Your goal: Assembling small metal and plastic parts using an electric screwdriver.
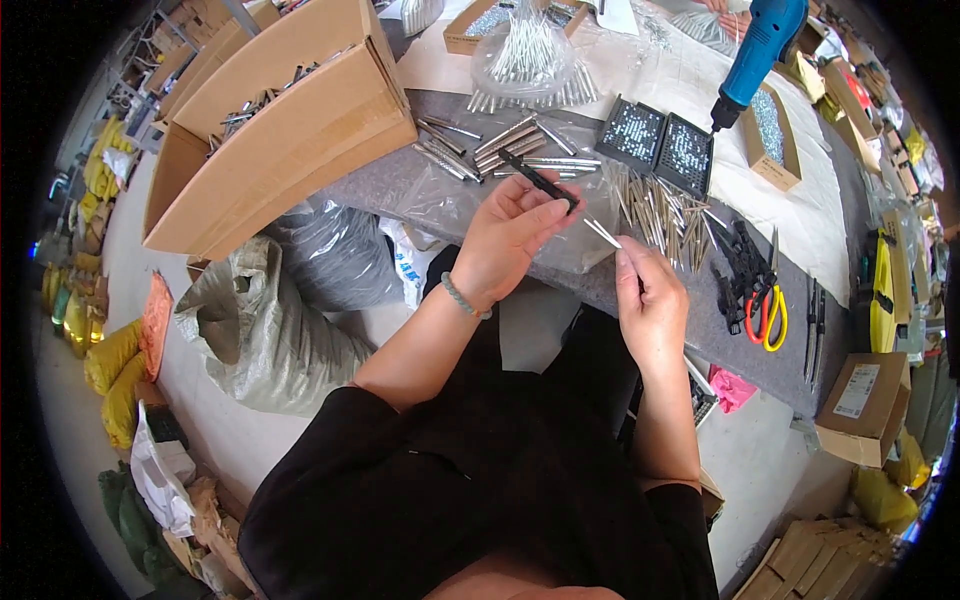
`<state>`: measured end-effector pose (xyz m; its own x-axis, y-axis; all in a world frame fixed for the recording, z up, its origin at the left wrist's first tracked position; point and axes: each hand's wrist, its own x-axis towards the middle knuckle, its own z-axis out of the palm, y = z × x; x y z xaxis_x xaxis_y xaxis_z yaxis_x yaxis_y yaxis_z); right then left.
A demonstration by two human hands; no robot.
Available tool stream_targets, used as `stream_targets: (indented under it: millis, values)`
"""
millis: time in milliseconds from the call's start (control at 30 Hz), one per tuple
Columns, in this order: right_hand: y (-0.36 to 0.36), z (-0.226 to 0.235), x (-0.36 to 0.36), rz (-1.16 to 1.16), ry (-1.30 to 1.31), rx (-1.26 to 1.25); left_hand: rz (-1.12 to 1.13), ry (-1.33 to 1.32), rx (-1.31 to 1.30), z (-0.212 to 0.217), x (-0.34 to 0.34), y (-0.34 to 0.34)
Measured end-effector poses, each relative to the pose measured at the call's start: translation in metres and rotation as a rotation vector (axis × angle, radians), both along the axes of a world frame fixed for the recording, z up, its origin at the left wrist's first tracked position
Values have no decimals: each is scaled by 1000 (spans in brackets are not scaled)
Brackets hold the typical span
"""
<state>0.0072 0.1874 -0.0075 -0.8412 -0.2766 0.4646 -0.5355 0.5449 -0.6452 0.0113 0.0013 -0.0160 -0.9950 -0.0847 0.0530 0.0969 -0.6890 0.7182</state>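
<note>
While the slim black rod (pixel 540 181) is pinched between the thumb and fingertips of the left hand (pixel 505 240), it is held above the front edge of the grey felt-covered bench (pixel 700 330), tilted from upper left down to lower right. A thin silver pin (pixel 602 233) is gripped at its lower end by the closed fingertips of the right hand (pixel 650 305), its free tip pointing up-left toward the lower end of the rod. The two parts are close but are judged not yet joined; whether they touch cannot be told.

For the mating to be done well, the pin would need to be brought in line with the rod's axis and the rod kept steady, with the grip taken near the meeting ends so that wobble is limited.

Just beyond the hands, a loose heap of silver pins (pixel 660 215) is spread on the bench, with a clear plastic bag (pixel 450 195) and thicker metal tubes (pixel 510 140) to the left. Two black perforated trays (pixel 660 145) are set behind the heap, and a blue heat gun (pixel 757 45) stands beside them. Scissors with orange and yellow handles (pixel 768 315) lie to the right among black clips (pixel 735 265). An open cardboard box (pixel 290 130) holding metal parts is noted at far left.
</note>
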Motion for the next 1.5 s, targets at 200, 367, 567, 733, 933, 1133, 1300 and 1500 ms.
stream_targets:
  millis: [200, 367, 567, 733, 933, 1133, 1300, 1500]
  values:
    - [-1, 7, 1, 135, -113, -111, -6, -21, 101, 0, 0, 1]
    - [0, 5, -2, 134, -101, -102, -41, -50, 123, -1, 1, 1]
    - [-3, 9, -3, 119, -160, -97, -113, 16, 97, -11, 2, 1]
    - [-4, 5, -4, 127, -151, -189, -70, 14, 124, -11, 3, 4]
    - [-1, 1, -6, 131, -143, -218, -131, 47, 108, -12, 5, 5]
    - [0, 0, -7, 126, -87, -217, -170, -4, 208, -14, 4, 3]
    - [1, 1, -7, 165, -94, -263, -220, -25, 280, -14, 4, 3]
    - [5, 0, -8, 153, -112, -296, -263, -19, 325, -15, 4, 3]
